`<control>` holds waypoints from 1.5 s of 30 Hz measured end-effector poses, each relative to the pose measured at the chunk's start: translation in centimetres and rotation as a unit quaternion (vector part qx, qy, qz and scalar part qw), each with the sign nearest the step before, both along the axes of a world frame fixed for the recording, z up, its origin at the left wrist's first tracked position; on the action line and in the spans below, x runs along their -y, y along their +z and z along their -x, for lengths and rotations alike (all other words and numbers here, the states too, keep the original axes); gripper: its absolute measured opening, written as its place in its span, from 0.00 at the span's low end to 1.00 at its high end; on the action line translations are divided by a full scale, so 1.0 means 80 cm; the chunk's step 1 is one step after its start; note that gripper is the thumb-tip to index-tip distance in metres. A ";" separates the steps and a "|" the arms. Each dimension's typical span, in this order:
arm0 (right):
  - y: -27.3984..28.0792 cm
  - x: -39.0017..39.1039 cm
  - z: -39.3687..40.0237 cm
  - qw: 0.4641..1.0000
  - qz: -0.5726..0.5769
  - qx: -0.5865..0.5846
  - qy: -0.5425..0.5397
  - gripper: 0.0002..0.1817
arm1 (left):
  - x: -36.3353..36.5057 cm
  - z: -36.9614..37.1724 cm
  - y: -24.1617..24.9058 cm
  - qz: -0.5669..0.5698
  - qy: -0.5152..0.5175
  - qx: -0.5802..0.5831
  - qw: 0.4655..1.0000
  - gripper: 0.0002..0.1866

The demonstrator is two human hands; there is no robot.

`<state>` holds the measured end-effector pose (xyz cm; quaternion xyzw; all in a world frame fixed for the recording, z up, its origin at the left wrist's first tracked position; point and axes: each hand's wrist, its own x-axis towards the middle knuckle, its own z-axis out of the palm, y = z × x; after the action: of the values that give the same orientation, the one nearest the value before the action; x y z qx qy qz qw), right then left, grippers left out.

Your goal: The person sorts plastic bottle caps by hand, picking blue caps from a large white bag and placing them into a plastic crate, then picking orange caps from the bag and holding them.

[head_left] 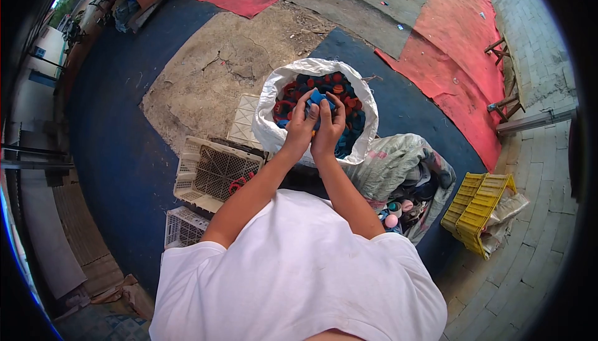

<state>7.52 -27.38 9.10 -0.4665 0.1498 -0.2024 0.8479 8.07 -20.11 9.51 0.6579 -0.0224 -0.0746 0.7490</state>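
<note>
My left hand and my right hand are close together over an open white woven sack. Between their fingertips they grip a small blue piece, whose exact kind I cannot make out. Inside the sack lies a heap of small red, orange, blue and dark plastic-looking pieces. Both hands have their fingers curled inward, with the thumbs side by side. The sack's rim is folded outward and stands around the heap.
A beige plastic crate with a few red pieces sits left of the sack, a white crate nearer me. At right are a stuffed greyish sack and a yellow crate. Wooden stools stand along the brick wall.
</note>
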 end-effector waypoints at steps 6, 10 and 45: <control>-0.016 0.011 0.000 0.998 -0.070 -0.005 -0.001 0.18 | 0.002 0.016 0.015 0.052 -0.025 0.040 0.998 0.44; -0.015 0.015 0.012 0.987 -0.160 0.000 0.026 0.19 | 0.001 0.030 0.010 0.019 -0.018 0.077 0.997 0.50; 0.004 -0.262 0.427 0.757 0.015 -0.043 0.652 0.40 | -0.201 0.522 0.010 0.361 0.606 0.019 0.709 0.28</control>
<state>-26.64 -6.44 9.45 -0.4722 -0.1568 0.4174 0.7604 -33.65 -4.01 10.34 0.2114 0.3412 0.4215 0.8131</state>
